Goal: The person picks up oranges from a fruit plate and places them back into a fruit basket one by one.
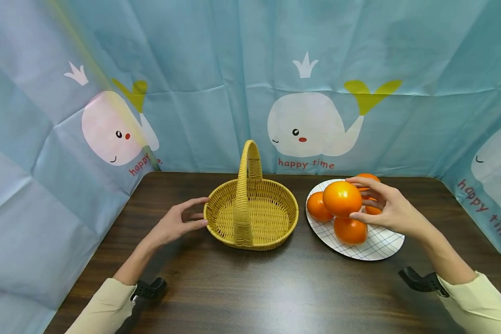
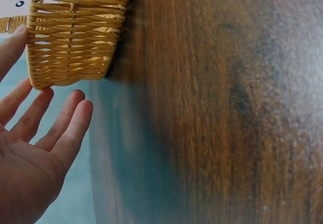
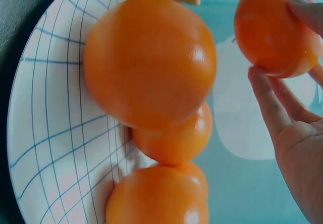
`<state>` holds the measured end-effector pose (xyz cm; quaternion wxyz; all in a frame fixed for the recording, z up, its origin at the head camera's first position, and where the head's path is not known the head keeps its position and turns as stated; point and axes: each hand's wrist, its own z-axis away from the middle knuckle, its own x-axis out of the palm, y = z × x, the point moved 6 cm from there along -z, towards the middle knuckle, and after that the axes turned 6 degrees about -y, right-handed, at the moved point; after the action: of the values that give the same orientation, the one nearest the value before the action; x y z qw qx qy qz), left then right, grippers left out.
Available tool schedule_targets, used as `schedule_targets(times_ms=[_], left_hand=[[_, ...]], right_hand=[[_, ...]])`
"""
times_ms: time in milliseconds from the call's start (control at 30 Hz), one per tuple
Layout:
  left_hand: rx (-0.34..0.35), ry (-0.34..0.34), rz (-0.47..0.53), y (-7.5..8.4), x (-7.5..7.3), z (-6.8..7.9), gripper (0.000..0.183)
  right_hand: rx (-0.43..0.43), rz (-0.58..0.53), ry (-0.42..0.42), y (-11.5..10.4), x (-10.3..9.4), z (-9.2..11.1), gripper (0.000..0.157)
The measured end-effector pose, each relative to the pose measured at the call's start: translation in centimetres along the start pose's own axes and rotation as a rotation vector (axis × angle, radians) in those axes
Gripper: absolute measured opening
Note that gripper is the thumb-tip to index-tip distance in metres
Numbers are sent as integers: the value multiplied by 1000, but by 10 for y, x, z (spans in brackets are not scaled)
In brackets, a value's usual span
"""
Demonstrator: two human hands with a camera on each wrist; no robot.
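My right hand (image 1: pixel 394 211) holds an orange (image 1: pixel 342 198) between thumb and fingertips, raised above the other fruit. In the right wrist view this held orange (image 3: pixel 275 30) is at upper right, apart from the oranges on the plate. Beneath it, a round white plate (image 1: pixel 381 245) with a blue grid bears several more oranges (image 1: pixel 350 231). At the left side of a yellow woven basket (image 1: pixel 271 218) with a tall arched handle, my left hand (image 1: pixel 173 225) touches the rim with loosely extended fingers. The left wrist view shows those fingertips (image 2: pixel 44 94) right at the basket's edge. No fruit shows inside the basket.
A dark wooden table (image 1: pixel 250 287) carries everything, the basket left of the plate. Close behind its back edge hangs a light blue curtain (image 1: pixel 200 125) printed with whales, which also lines both sides.
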<state>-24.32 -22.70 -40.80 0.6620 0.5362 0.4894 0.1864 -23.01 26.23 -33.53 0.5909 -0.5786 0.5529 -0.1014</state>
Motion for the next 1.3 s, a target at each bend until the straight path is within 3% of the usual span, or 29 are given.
schedule_targets(times_ms=[333, 667, 933, 1300], left_hand=[[13, -22, -68, 5, 2, -3, 63], [-9, -1, -56, 1, 1, -2, 62], [-22, -2, -64, 0, 1, -1, 63], [-22, -13, -58, -3, 2, -1, 63]], right_hand=[[12, 35, -36, -2, 11, -11, 75], [-5, -36, -75, -7, 33, -27, 73], [4, -68, -73, -5, 52, -41, 74], [-3, -6, -43, -2, 74, -60, 73]])
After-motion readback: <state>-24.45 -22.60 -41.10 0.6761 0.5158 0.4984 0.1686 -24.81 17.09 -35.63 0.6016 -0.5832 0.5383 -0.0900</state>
